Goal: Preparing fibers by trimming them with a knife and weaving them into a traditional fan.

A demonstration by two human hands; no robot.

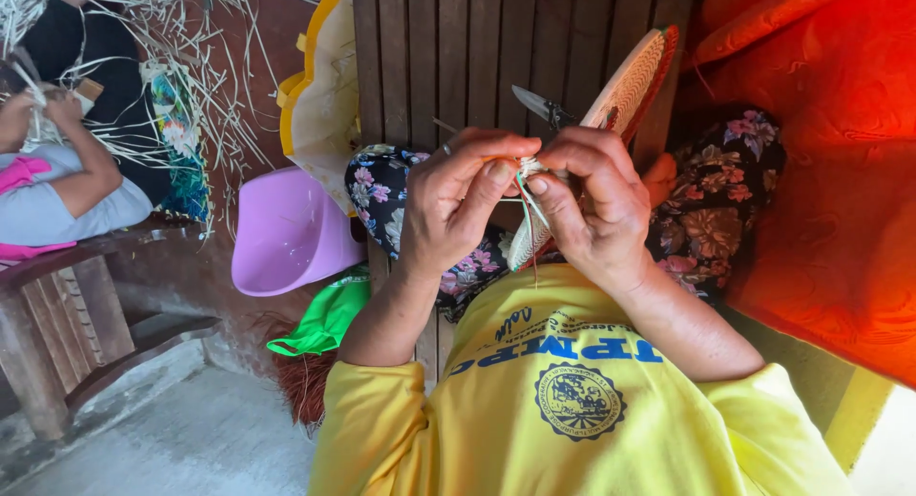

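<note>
- Woven straw, pale with a red-brown rim: one flat oval woven piece [630,76] stands tilted on the person's lap, its lower edge [523,248] between the two hands and its upper end leaning against the dark slatted wooden wall [448,48].
- Head view, hands: two hands raised side by side in front of the chest, wrists bent inward, fingertips meeting at the lower edge of the woven piece.
- Left hand [458,196]: thumb and forefinger pinched shut on a thin pale strand [528,196]; one ring shows on a finger.
- Right hand [596,200]: fingers curled, the grip closed on the same strand and on the edge of the woven piece.
- One metal blade [534,102] shows just above the hands, its handle hidden behind them.
- Clothing: one yellow shirt [572,401] with a round blue emblem and curved blue lettering on the chest; flowered dark fabric [711,205] covers the lap.
- Left of the lap: one lilac plastic basin [286,234], one green bag [324,320], one yellow-edged woven bag [320,86].
- Far left: a second person's hands [38,110] hold pale strips beside a wooden bench [57,305]; loose pale strips [191,38] lie scattered on the floor.
- Right: orange-red cloth [821,172].
</note>
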